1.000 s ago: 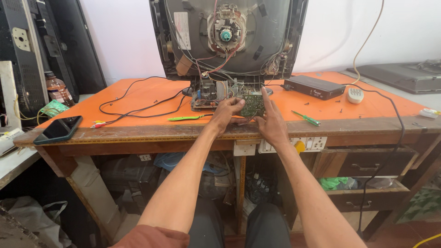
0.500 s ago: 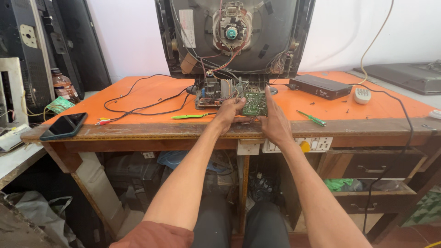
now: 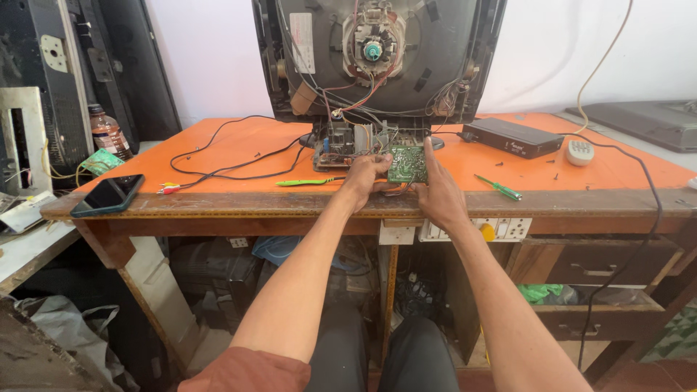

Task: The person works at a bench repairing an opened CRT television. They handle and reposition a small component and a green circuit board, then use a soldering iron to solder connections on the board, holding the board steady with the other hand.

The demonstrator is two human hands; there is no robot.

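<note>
A small green circuit board (image 3: 406, 164) stands on edge near the front of the orange table top (image 3: 624, 170), wired to the chassis of an opened tube television (image 3: 377, 58) behind it. My left hand (image 3: 367, 178) grips the board's left edge. My right hand (image 3: 438, 190) holds its right edge, thumb against the board. Wires run from the board back into the set. A green screwdriver (image 3: 305, 182) lies left of my left hand, and another green screwdriver (image 3: 498, 187) lies right of my right hand.
A black set-top box (image 3: 512, 138) and a white remote (image 3: 580, 152) sit at the right rear. A dark phone (image 3: 109, 195) lies at the table's left front corner. Black cables cross the left side. Switches and drawers hang under the table edge.
Both hands stay on the green board. The view has shifted slightly, with the board held a little more upright.
</note>
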